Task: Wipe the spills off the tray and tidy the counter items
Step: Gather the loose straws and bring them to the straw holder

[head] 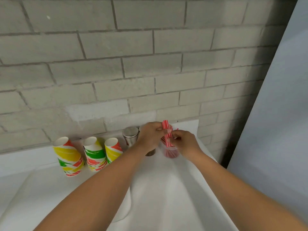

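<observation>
From the head camera, both my hands are up at the back of the counter [25, 157], close to the brick wall. My left hand [150, 136] is curled round the upper part of a small bundle of red-and-white striped straws [166, 126], thumb and fingers pinching it. My right hand [185, 144] pinches the same bundle lower down, just above a clear cup [171, 153] that already holds more of them. I hold the bundle at two places so the straws stay squared up and parallel, and tilted over the cup's mouth so they can drop in together rather than scatter.

Just left of my left hand stands a metal shaker [130, 134], and under that hand a small brown jar [150, 153] peeks out; most of it is hidden. Farther left, three stacks of striped paper cups [69, 155] sit mouth-up against the wall, lined up in a row, which I read as already tidied.

The broad white surface under my forearms, with its rounded raised edge, I take to be the tray [166, 189]. I see no spill on it from here, and no cloth is in view. So I judge this to be the tidying part of the job.
</observation>
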